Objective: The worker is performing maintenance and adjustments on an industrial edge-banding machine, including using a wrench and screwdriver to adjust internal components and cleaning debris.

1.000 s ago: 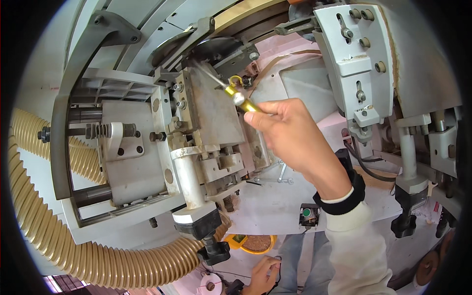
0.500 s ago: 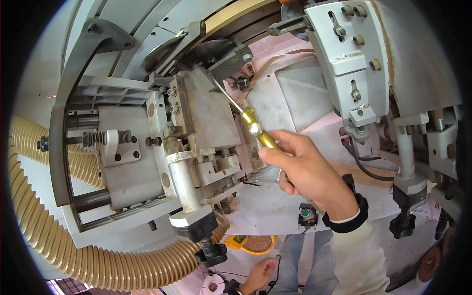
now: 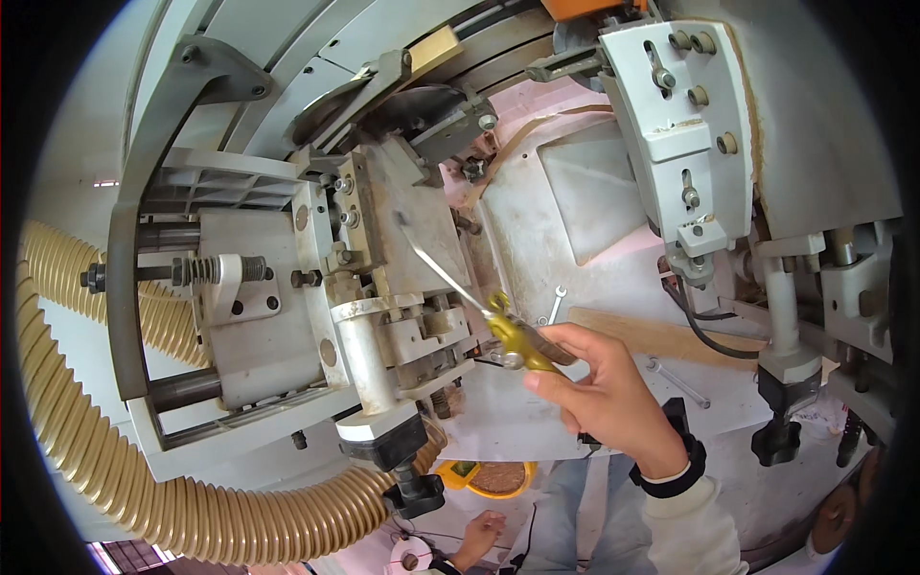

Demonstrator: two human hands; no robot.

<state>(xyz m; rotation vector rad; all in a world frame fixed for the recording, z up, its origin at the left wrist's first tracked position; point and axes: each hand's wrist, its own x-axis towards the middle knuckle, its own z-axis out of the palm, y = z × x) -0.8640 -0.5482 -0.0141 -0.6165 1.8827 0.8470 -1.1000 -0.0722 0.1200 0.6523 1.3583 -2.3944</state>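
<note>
My right hand (image 3: 618,402) is closed round a yellow air blow gun (image 3: 517,337) with a long thin metal nozzle. The nozzle slants up and left, and its tip is over the flat grey plate (image 3: 422,240) of the machine. Above that plate is a round saw blade (image 3: 412,107), partly hidden by metal brackets. My left hand (image 3: 477,539) hangs low beside my legs, its fingers loosely bent and apart, with nothing visible in it. Close by it are a white roll (image 3: 410,554) and a dark cable.
A ribbed beige hose (image 3: 220,522) curves round the lower left. Black clamp knobs (image 3: 414,494) stick out below the machine. Two wrenches (image 3: 559,303) (image 3: 678,381) lie beside a wooden strip (image 3: 661,331). Below the ledge sits a yellow tub (image 3: 508,476). A white bracket (image 3: 676,144) stands at right.
My right hand has brought the blow gun down, its nozzle tip drawing back from the saw blade area. The wrenches show more plainly now. My left hand has shifted slightly left and down.
</note>
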